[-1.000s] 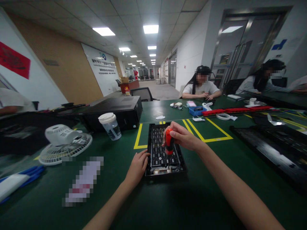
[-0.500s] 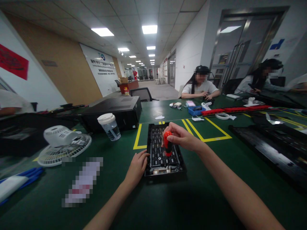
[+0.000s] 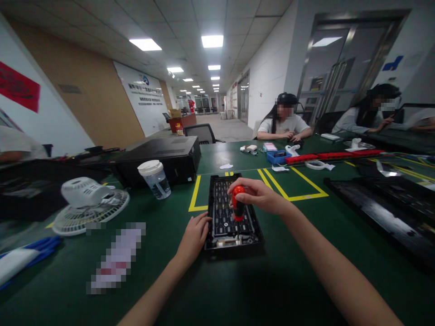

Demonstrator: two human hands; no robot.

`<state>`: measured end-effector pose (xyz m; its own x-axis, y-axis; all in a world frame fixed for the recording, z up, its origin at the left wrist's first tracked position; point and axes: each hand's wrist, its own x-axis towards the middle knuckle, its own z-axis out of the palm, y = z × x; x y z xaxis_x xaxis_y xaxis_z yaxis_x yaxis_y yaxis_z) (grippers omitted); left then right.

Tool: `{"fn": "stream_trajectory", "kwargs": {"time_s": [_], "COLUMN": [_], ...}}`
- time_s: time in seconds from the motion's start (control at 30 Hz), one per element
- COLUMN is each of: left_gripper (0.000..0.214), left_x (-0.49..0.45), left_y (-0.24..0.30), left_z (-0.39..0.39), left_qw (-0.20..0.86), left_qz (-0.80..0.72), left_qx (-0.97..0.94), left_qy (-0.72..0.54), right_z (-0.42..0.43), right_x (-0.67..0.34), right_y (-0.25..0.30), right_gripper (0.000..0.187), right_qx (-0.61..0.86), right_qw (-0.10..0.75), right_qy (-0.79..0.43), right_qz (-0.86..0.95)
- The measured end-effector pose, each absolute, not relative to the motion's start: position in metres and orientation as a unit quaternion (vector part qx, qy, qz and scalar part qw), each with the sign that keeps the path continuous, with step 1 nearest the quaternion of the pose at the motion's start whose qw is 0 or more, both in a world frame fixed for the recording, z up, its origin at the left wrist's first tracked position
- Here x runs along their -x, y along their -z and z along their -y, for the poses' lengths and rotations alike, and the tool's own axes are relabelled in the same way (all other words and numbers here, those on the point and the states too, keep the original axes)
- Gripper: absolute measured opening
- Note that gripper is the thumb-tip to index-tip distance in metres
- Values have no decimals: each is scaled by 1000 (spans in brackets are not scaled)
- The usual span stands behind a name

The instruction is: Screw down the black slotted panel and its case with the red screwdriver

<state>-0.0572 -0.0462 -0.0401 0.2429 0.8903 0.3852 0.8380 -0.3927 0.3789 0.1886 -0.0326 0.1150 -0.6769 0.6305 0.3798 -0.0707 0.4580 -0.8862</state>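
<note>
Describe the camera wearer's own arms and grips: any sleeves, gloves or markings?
The left grip and right grip are human hands without gloves. The left forearm and right forearm are bare, with no sleeve in view. No watch, bracelet, cable or marking shows.

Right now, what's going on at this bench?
Someone's right hand grips a red-and-black screwdriver, shaft down, over the near end of an open black case. Their left hand rests against its left edge. Whether the tip is seated in a screw is too small to tell. A fan and a cup stand off to the left.
</note>
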Motion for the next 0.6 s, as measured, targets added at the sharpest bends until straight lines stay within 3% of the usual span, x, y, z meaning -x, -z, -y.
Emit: {"fn": "stream_trajectory", "kwargs": {"time_s": [0.6], "left_gripper": [28], "left_x": [57], "left_y": [37], "left_z": [48], "left_qw": [54], "left_qz": [-549], "left_qx": [-784], "left_qy": [-283], "right_z": [31], "right_x": [-186], "right_y": [-112], "right_gripper": [22], "right_qx": [254], "right_qw": [383], "right_qy": [-356], "right_qz": [814]}}
